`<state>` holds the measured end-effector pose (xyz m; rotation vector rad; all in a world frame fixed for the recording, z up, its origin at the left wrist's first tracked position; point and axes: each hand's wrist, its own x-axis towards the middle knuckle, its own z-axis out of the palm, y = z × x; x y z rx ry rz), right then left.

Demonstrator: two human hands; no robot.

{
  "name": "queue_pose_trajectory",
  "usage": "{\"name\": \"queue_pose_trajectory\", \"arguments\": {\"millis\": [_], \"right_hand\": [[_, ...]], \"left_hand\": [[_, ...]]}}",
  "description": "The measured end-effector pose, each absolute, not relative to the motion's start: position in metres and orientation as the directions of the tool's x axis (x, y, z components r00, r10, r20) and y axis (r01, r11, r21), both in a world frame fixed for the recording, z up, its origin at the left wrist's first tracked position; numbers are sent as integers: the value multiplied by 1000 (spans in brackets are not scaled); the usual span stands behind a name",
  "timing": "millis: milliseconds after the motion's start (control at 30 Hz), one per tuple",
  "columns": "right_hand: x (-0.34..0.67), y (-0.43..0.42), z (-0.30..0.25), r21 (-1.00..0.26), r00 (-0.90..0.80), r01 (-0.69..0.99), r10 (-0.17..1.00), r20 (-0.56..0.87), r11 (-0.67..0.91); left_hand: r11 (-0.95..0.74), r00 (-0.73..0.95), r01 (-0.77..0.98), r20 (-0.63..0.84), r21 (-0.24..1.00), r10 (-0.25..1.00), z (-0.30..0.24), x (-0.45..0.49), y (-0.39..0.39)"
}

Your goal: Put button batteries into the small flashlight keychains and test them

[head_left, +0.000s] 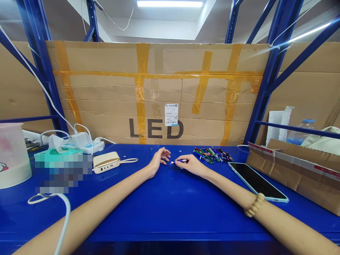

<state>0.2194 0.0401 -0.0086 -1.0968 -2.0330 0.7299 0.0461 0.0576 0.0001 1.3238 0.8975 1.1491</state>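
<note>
Between the fingers of my right hand [195,165] is a short purple-blue pen [178,162], its silvery end pointing left toward my other hand. My left hand [158,161] rests on its side on the blue shelf top [170,209], fingers loosely curved and apart, holding nothing. A small gap separates it from the pen. Just beyond my right hand lies a pile of similar shiny pens [212,155] in green, blue, red, purple and dark colours.
A phone [257,180] and a long cardboard box [292,173] lie at the right. A power bank [106,162] with a strap, a power strip [87,147], cables and a whitish bucket [13,156] stand at the left. A taped cardboard panel [111,106] closes the back.
</note>
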Motion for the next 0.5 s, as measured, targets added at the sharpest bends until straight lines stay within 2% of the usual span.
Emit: {"name": "queue_pose_trajectory", "arguments": {"millis": [500], "right_hand": [[220, 41, -7, -740, -392, 470, 865, 314, 482]], "left_hand": [[-104, 237, -100, 125, 990, 963, -1, 47, 58]]}}
